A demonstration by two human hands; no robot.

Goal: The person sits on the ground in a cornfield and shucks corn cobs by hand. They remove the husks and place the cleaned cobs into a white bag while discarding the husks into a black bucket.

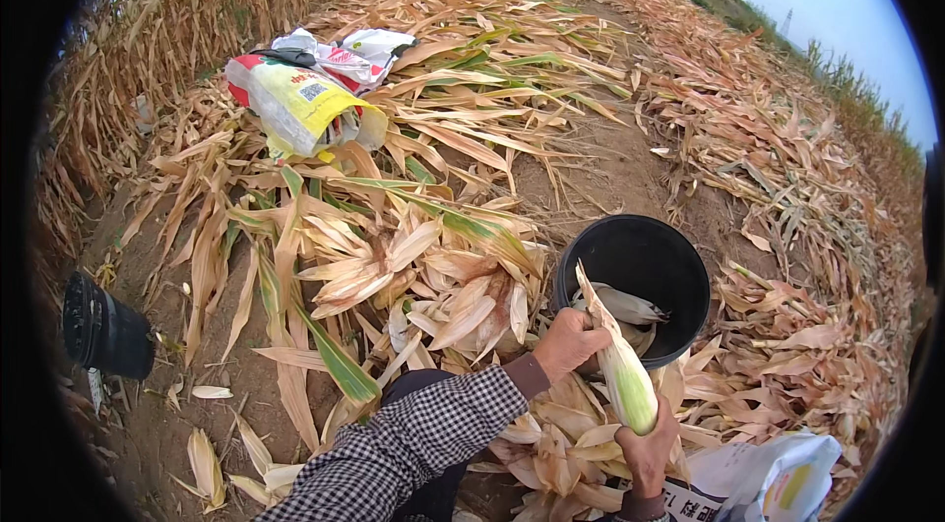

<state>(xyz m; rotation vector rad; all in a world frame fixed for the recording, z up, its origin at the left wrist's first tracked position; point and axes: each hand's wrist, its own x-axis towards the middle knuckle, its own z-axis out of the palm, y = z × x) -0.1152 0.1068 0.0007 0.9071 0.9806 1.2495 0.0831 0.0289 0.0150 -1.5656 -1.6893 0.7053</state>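
Observation:
An ear of corn in its pale green husk (626, 383) is held between both hands, tilted, with its tip up and to the left. My left hand (572, 345) grips the husk near the tip. Around the thick lower end is my right hand (651, 442). Just beyond the ear stands a black plastic bucket (633, 227), with a few husked-over ears (627, 305) inside it. Dry corn husks (561, 448) lie beneath my hands.
Cut corn stalks (458, 101) cover the ground ahead, with printed woven sacks (310, 98) on them. Another black bucket (107, 326) leans at the left. A white sack (768, 478) lies at the lower right. Standing dry corn (192, 13) lines the left side.

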